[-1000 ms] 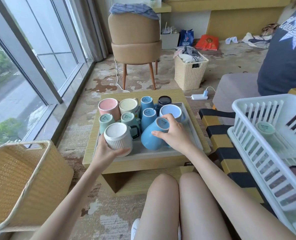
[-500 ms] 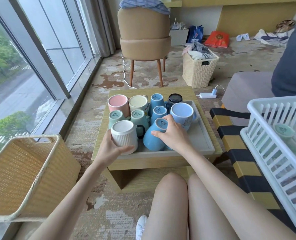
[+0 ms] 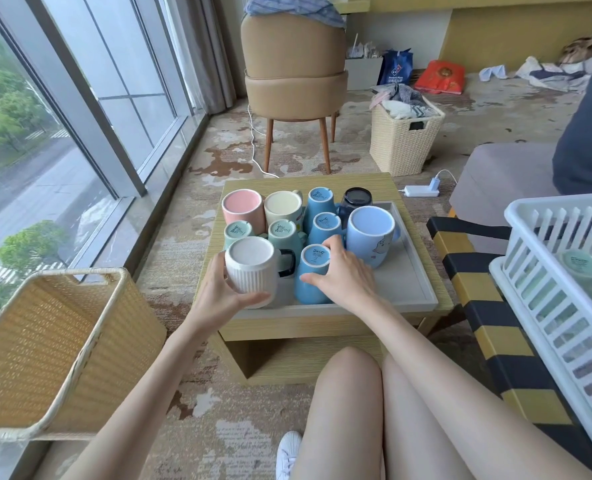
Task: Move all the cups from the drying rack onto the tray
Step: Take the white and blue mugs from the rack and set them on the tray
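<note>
Head view shows our left hand [image 3: 223,292] wrapped around a white ribbed mug [image 3: 251,270], set upside down at the near left corner of the grey tray [image 3: 415,292]. Our right hand [image 3: 348,275] clasps a blue cup [image 3: 313,278] just beside it, also inverted, thumb on its near side and fingers over the far side. Behind them stand more upturned cups, packed close: two green ones [image 3: 239,232], two more blue ones [image 3: 325,223], a pink mug [image 3: 243,206], a cream mug [image 3: 283,206], a dark cup [image 3: 356,199] and a large pale-blue mug [image 3: 370,233]. These crowd the tray's left and far parts; its right strip is bare. The tray rests on a low wooden table [image 3: 322,327]. At the right, the white drying rack [image 3: 561,271] sits on a black-and-yellow striped bench [image 3: 488,327], with one green cup [image 3: 582,268] in it; the frame edge cuts the rack off, so we cannot tell what else it holds. A wicker basket [image 3: 55,344] stands at the left.
</note>
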